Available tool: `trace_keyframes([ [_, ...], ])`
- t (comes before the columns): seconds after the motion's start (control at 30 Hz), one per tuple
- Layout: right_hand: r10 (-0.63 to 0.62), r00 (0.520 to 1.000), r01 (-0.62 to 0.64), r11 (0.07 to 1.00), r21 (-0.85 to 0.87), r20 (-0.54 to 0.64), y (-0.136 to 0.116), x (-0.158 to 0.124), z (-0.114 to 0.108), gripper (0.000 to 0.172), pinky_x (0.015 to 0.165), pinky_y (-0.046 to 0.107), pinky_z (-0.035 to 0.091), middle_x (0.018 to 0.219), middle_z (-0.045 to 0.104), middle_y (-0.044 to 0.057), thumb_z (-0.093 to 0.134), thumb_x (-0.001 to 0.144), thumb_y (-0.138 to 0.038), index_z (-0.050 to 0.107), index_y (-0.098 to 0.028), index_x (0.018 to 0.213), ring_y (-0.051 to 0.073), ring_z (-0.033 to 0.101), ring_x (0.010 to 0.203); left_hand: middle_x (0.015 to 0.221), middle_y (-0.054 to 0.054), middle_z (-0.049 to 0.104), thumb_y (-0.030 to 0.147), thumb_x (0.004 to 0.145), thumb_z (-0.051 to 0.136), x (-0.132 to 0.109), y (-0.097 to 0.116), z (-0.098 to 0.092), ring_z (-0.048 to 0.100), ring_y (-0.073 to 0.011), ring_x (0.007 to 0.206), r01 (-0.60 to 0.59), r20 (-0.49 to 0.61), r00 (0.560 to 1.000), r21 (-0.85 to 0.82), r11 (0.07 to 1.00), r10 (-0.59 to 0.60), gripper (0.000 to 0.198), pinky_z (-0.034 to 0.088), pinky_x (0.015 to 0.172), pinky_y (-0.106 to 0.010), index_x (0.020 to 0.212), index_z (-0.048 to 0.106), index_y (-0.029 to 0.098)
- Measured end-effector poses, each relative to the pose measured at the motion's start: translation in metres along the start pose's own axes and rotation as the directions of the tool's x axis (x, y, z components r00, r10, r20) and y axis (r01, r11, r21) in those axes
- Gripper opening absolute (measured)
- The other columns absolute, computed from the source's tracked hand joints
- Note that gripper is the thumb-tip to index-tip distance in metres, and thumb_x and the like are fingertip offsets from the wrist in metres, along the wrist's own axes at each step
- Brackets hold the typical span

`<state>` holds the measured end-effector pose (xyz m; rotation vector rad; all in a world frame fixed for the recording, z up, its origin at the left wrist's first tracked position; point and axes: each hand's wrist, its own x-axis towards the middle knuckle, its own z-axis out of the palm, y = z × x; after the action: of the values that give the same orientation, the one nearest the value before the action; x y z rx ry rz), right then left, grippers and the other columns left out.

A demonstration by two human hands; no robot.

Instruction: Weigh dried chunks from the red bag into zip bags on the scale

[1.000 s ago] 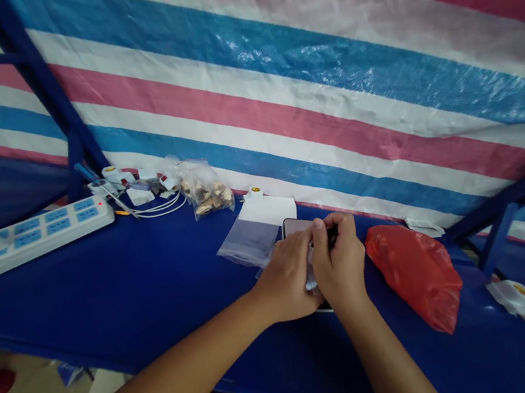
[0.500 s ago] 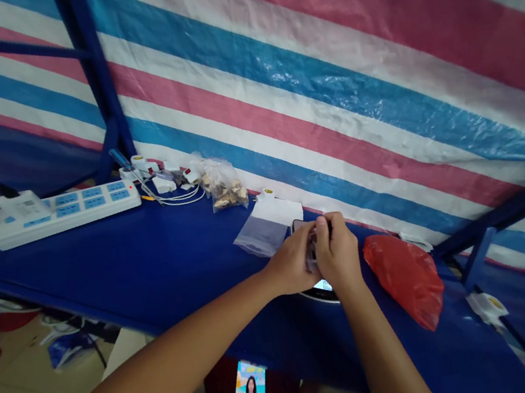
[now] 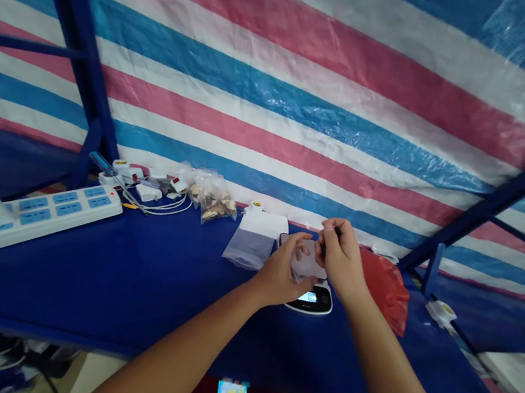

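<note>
We see the left hand (image 3: 283,273) with thumb and fingers spread in a loose curve over the scale (image 3: 322,301), while the right hand (image 3: 343,257) is just beside it, fingers curled in close together. Something dark shows at the right fingertips, but we cannot tell whether it is a small thing being pinched or only shadow. The scale sits on the table (image 3: 103,272) right beneath both hands, its display (image 3: 307,297) lit, though the figures are too small for us to read surely. Part of its grey plate shows between the hands; we cannot tell whether anything clear lies on it. As far as we can judge, the work is partway: the scale is laid out and switched on, but the hands are not yet clear of it, so whatever is being handled over it looks unfinished. Just beyond the left hand lies a flat clear bag (image 3: 246,248), partly under or against a white sheet (image 3: 268,222), and we see nothing inside it. The red bag (image 3: 385,287) rests beside the right wrist, partly hidden by it, its contents out of sight. Farther left stands a clear bag of brownish pieces (image 3: 213,198), apart from the hands and, it seems to us, not in use now; beyond it lies a white power strip (image 3: 67,214).
</note>
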<state>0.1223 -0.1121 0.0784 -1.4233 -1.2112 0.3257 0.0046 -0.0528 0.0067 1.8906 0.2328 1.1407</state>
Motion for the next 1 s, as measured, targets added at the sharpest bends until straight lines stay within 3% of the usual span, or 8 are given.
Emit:
trace_keyframes([
  [0.1, 0.018, 1.000, -0.020, 0.992, 0.127, 0.014, -0.010, 0.009, 0.013, 0.029, 0.049, 0.024, 0.038, 0.068, 0.048, -0.008, 0.052, 0.095, -0.051, 0.046, -0.024, 0.103, 0.010, 0.044, 0.051, 0.124, -0.011, 0.058, 0.026, 0.073, 0.076, 0.002, 0.005, -0.004, 0.060, -0.0253, 0.110, -0.019, 0.037, 0.999, -0.072, 0.997, 0.022, 0.079, 0.049, 0.096, -0.044, 0.140, 0.034, 0.022],
  [0.27, 0.035, 0.999, -0.025, 0.974, 0.225, -0.040, -0.012, 0.022, 0.032, 0.029, 0.061, 0.026, 0.046, 0.073, 0.053, -0.007, 0.057, 0.091, -0.050, 0.049, -0.024, 0.098, 0.011, 0.054, 0.061, 0.123, -0.011, 0.060, 0.026, 0.074, 0.078, 0.005, 0.001, -0.009, 0.061, -0.0255, 0.108, 0.097, 0.028, 0.995, -0.199, 0.975, -0.093, 0.079, 0.049, 0.093, -0.041, 0.139, 0.033, 0.023],
  [0.47, 0.128, 0.991, -0.115, 0.949, 0.293, -0.026, -0.015, 0.021, 0.043, 0.026, 0.055, 0.022, 0.039, 0.076, 0.056, -0.006, 0.060, 0.088, -0.047, 0.052, -0.024, 0.097, 0.009, 0.049, 0.059, 0.121, -0.009, 0.058, 0.027, 0.077, 0.079, 0.008, -0.004, -0.007, 0.062, -0.0226, 0.106, 0.147, 0.051, 0.989, -0.386, 0.911, -0.138, 0.085, 0.049, 0.090, -0.038, 0.143, 0.026, 0.027],
  [0.67, 0.029, 0.999, -0.014, 0.954, 0.300, -0.043, -0.010, 0.029, 0.036, 0.025, 0.063, 0.024, 0.044, 0.077, 0.053, -0.006, 0.059, 0.088, -0.044, 0.050, -0.024, 0.099, 0.009, 0.051, 0.064, 0.112, -0.007, 0.059, 0.026, 0.069, 0.082, 0.011, -0.004, -0.015, 0.059, -0.0213, 0.105, 0.189, 0.042, 0.981, -0.419, 0.888, -0.190, 0.096, 0.044, 0.094, -0.040, 0.145, 0.023, 0.027],
  [0.77, -0.031, 0.987, 0.073, 0.962, 0.263, -0.160, 0.015, 0.040, 0.010, 0.026, 0.056, 0.025, 0.041, 0.073, 0.050, -0.007, 0.058, 0.087, -0.045, 0.046, -0.025, 0.099, 0.010, 0.047, 0.056, 0.104, -0.004, 0.059, 0.024, 0.068, 0.078, 0.016, -0.007, -0.032, 0.058, -0.0186, 0.100, 0.224, 0.009, 0.966, -0.525, 0.821, -0.258, 0.092, 0.042, 0.093, -0.039, 0.144, 0.026, 0.029],
  [0.83, -0.055, 0.957, 0.091, 0.989, 0.115, -0.284, 0.047, 0.042, -0.013, 0.025, 0.052, 0.025, 0.037, 0.069, 0.047, -0.007, 0.054, 0.089, -0.047, 0.046, -0.025, 0.098, 0.010, 0.043, 0.053, 0.102, -0.003, 0.060, 0.023, 0.067, 0.073, 0.025, -0.006, -0.047, 0.059, -0.0180, 0.099, 0.252, 0.030, 0.954, -0.621, 0.742, -0.299, 0.087, 0.043, 0.092, -0.038, 0.143, 0.029, 0.030],
  [0.9, -0.007, 0.929, -0.005, 0.999, -0.031, -0.370, 0.086, 0.039, -0.034, 0.026, 0.053, 0.026, 0.037, 0.068, 0.046, -0.006, 0.052, 0.089, -0.049, 0.049, -0.023, 0.096, 0.011, 0.042, 0.054, 0.101, -0.003, 0.061, 0.021, 0.066, 0.069, 0.040, -0.001, -0.060, 0.060, -0.0179, 0.099, 0.298, 0.109, 0.947, -0.650, 0.699, -0.303, 0.083, 0.044, 0.093, -0.038, 0.141, 0.033, 0.030],
  [1.0, 0.118, 0.900, -0.144, 0.989, -0.030, -0.420, 0.142, 0.031, -0.057, 0.028, 0.054, 0.026, 0.038, 0.071, 0.049, -0.004, 0.055, 0.084, -0.049, 0.050, -0.022, 0.092, 0.011, 0.045, 0.057, 0.102, -0.003, 0.062, 0.020, 0.067, 0.066, 0.076, 0.007, -0.065, 0.061, -0.0178, 0.098, 0.352, 0.290, 0.929, -0.503, 0.789, -0.230, 0.080, 0.047, 0.092, -0.038, 0.141, 0.036, 0.030],
])
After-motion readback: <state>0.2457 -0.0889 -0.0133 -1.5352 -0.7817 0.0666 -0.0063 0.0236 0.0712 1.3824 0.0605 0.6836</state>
